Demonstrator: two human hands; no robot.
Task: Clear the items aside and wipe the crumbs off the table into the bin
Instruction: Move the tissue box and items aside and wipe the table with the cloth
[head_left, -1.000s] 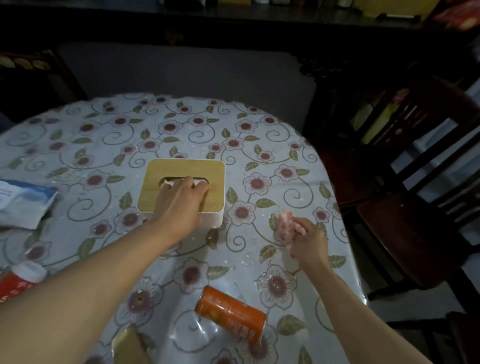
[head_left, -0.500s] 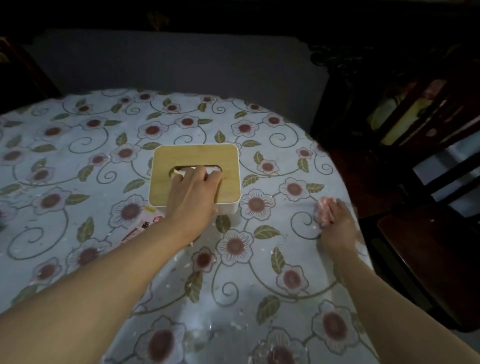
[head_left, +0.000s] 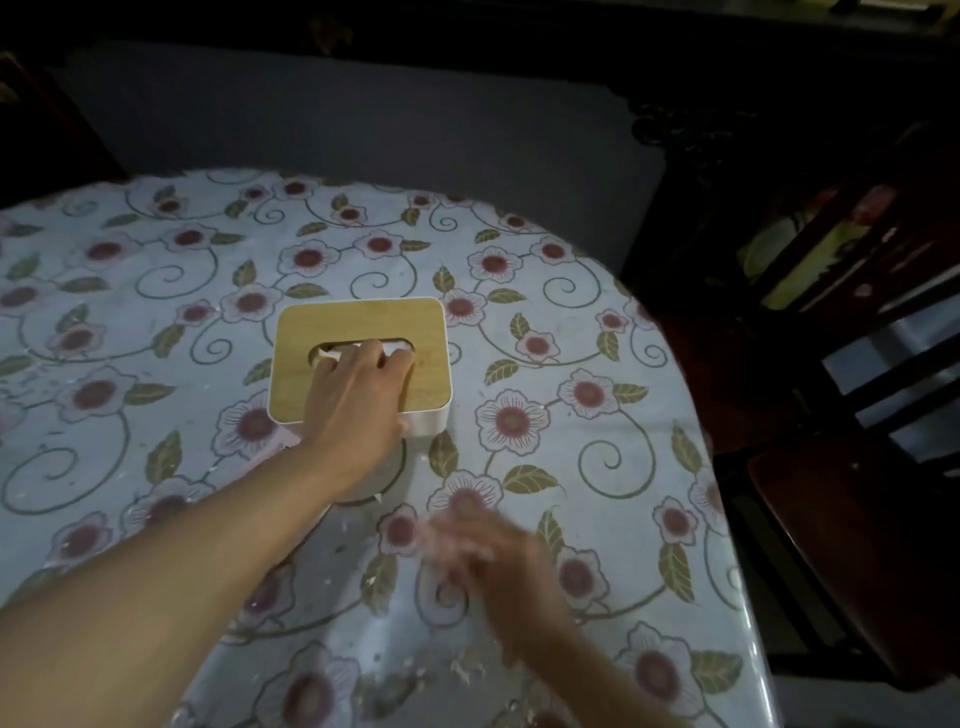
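Head view: left hand (head_left: 358, 400) presses on the tissue box (head_left: 358, 358), fingers in its slot. Right hand (head_left: 488, 551) — blurred, grip unclear — wipes crumbs (head_left: 462, 670) nearer than the box. Likely next: sweep them off the table (head_left: 597, 332) edge — bin unseen.

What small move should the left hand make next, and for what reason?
Probably pull a tissue up and out. The left hand has its fingers in the slot of the tissue box, and crumbs lie on the table near the blurred right hand.
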